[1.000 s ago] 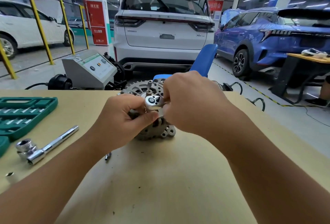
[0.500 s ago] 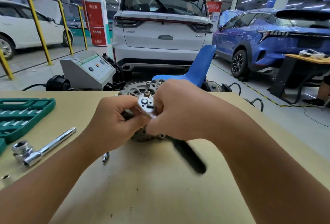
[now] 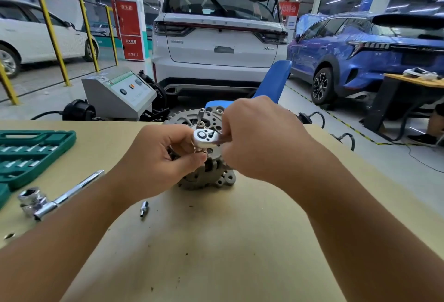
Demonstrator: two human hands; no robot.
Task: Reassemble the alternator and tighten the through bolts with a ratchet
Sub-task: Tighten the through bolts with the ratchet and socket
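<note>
Grey cast metal sits at the middle of the head view: the alternator (image 3: 206, 176) stands on the tan table (image 3: 216, 241), its toothed, slotted face tipped up toward the far edge. Over its top hangs the chrome head of the ratchet (image 3: 206, 137), round drive and small switch lever facing up. The right hand (image 3: 262, 138) is curled round the ratchet's handle just behind that head (the handle itself is hidden inside the fist). The left hand (image 3: 163, 159) is closed in too, thumb and fingertips pinching something small under the ratchet head, against the alternator's upper side; what it pinches I cannot make out.

On the table to the left lies a chrome sliding bar (image 3: 72, 193) with a large socket (image 3: 32, 197) at its near end, and beyond it an open green socket case (image 3: 28, 155) with rows of sockets. A small metal bit (image 3: 144, 208) lies just in front of the alternator, near the left wrist.

Past the table stand a blue chair (image 3: 274, 80), a grey machine (image 3: 117, 92) with buttons on its sloped panel, a white car (image 3: 221, 37) seen from behind and a blue car (image 3: 365, 54) to its right.
</note>
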